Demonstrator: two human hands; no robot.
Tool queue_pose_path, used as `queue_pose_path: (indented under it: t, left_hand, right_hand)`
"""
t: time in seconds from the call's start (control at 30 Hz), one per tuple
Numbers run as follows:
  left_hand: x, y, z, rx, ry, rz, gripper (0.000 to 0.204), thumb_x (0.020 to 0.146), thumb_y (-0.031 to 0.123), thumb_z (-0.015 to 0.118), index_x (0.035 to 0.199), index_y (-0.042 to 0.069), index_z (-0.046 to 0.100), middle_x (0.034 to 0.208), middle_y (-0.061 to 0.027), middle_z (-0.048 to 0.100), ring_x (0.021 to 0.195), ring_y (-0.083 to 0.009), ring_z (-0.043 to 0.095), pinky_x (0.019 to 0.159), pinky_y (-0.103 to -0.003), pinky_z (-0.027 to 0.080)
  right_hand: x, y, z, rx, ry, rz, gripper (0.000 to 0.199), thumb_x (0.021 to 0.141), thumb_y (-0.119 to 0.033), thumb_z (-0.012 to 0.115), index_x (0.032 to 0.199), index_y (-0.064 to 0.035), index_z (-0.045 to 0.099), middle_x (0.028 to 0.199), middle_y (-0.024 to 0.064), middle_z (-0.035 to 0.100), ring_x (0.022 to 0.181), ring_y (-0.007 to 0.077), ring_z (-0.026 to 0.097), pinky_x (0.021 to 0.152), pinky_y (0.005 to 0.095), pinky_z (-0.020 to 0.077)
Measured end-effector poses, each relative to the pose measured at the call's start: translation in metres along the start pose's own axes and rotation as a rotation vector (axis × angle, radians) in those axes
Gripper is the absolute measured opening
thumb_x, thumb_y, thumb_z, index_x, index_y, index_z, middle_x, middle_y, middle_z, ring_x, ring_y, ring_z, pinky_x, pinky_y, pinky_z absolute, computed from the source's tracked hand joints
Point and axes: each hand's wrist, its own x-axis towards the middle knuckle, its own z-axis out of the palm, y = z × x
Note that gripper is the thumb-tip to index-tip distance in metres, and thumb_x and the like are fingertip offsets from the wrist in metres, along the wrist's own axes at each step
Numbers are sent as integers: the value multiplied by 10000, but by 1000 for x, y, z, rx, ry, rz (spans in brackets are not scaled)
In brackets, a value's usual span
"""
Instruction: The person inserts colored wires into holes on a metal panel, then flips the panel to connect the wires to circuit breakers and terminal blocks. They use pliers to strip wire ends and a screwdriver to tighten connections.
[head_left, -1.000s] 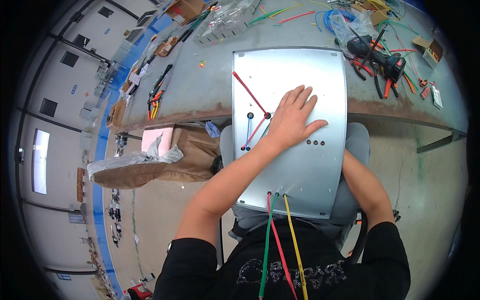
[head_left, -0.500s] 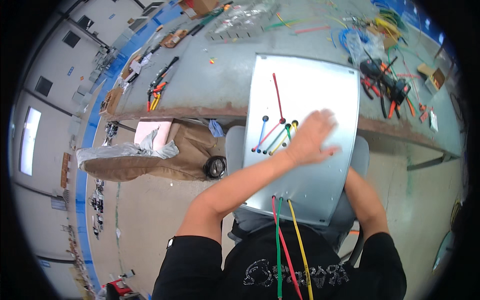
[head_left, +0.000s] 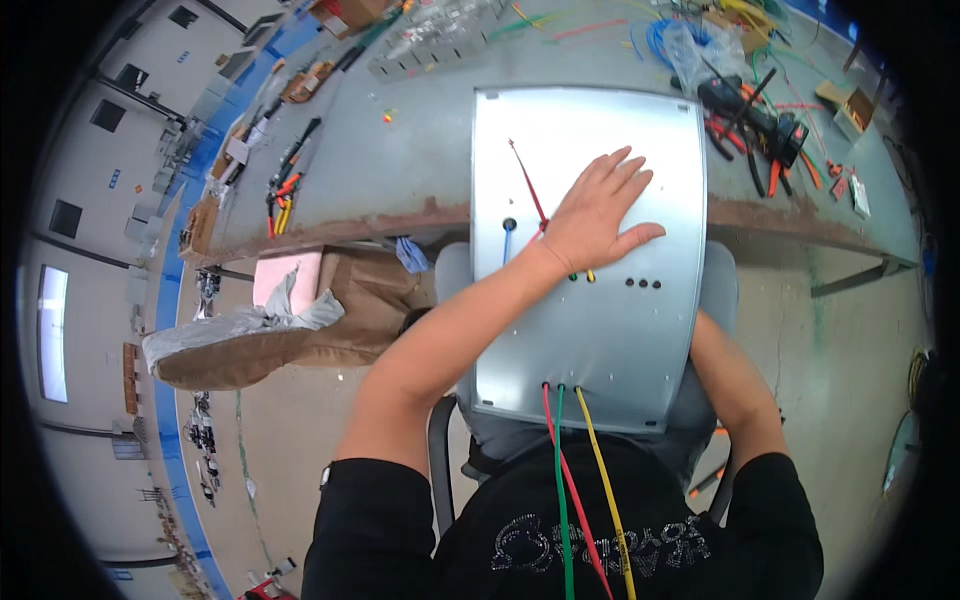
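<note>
- One silvery metal panel is seen in the head view, its lower end above the person's lap and its upper end overlapping the edge of the bench.
- The left hand is held palm down over the middle of the panel; its fingers are stretched out, slightly parted, with the thumb well apart, and nothing is gripped. Whether the palm is pressed down cannot be told.
- The right hand is hidden behind the panel, with only the forearm shown; the state of its fingers cannot be told.
- A dark red wire and a blue wire are seen left of the left hand.
- A pink-red wire, a green wire and a yellow wire are led from the lower holes down over the black shirt.
- Orange-handled pliers are laid on the bench's left part.
</note>
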Motion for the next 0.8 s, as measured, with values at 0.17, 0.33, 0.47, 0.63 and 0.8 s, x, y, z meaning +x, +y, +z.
queue_pose_path:
  t: [0.17,0.33,0.47,0.63,0.8]
  left_hand:
    - [-1,5,10,273,-45,46,815,984,648,652,1498,18,599,1591,-236,530,1535,-436,418,1277,-565,328]
    - [-7,7,18,253,-54,9,798,985,615,670,1554,68,556,1613,-242,500,1531,-448,416,1266,-567,343]
    - [-22,38,4,-109,157,63,522,961,333,793,1355,11,677,1391,-206,671,1330,-402,617,1142,-510,489]
    - [-96,35,-35,-284,345,-393,200,925,61,708,1116,8,731,1116,-155,736,1075,-346,695,956,-431,551]
    - [-94,1,-62,-131,337,-403,284,957,29,626,1222,-8,724,1081,-184,747,1035,-364,713,946,-452,555]
  right_hand:
    - [5,-1,1,-1,3,-12,373,1080,-194,653,1328,82,689,1103,151,783,912,196,776,777,366,651]
    - [10,3,-4,-28,15,-17,370,1079,-192,654,1325,82,691,1098,150,783,907,195,775,774,363,650]
    - [7,-24,-24,-91,28,-98,368,1078,-190,654,1322,83,693,1094,150,784,902,193,775,772,361,650]
    - [-52,-105,-11,-781,195,-303,263,1036,-136,660,1210,34,759,953,86,770,818,137,715,715,280,580]
    - [-119,-140,128,-1090,-56,-769,304,1011,-108,671,1299,-33,736,900,0,647,773,73,610,689,243,502]
